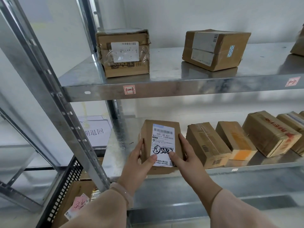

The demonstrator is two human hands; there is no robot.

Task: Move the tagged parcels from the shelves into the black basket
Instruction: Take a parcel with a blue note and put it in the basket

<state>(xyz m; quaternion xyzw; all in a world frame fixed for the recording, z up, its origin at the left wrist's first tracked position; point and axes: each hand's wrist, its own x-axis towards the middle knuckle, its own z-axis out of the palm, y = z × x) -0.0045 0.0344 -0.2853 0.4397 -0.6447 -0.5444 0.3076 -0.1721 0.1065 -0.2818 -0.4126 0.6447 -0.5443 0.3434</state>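
Holding a small brown box [162, 145] with both hands, I am keeping it at the front edge of the lower shelf [246, 168]. The box is lying with its long side going away from me, toward the back of the shelf. Its white label [162, 145] is facing up at me, and the black pen marks on the label are sitting near my thumbs.

My left hand [139, 162] is pressing on the left side of the box, with the thumb lying on top of the label. My right hand [185, 155] is pressing on the right side, with its thumb on the label too. So the box is sitting between my two hands, and my fingers are wrapping around its sides and squeezing it.

Other brown boxes [207, 143] are standing in a row just to the right of my box on the same shelf. Two more boxes [123, 52] are sitting on the upper shelf [181, 89], well apart from each other.

A black basket [62, 191] with holes in its wall is showing low on the left, beside the shelf post, with boxes inside it.
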